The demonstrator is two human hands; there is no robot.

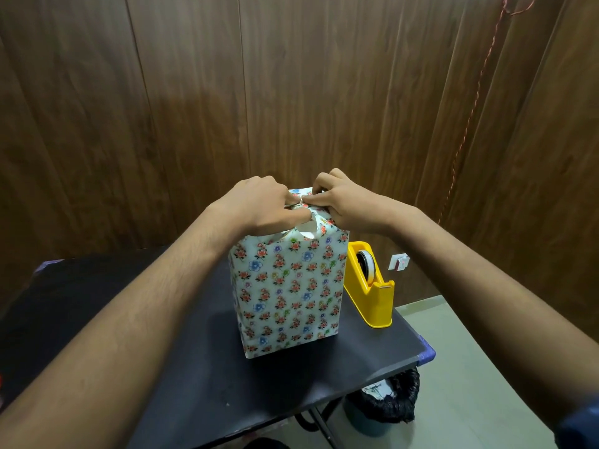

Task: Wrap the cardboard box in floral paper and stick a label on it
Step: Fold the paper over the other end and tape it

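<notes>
Black table (207, 377) nearest; wrapped cardboard box (288, 296) upright at center, tape dispenser (369, 286) touching it at 3 o'clock, handy for sealing. Further up, left hand (259, 205) and right hand (350, 202) both pinching floral paper (319, 228) folds at top, probably closing the end flap. No label seen.

Both forearms are bare; a dark blue sleeve (580, 429) edge shows on the right arm.

Wood-panelled room (324, 92) with black folding table (259, 384), likely an office.
</notes>
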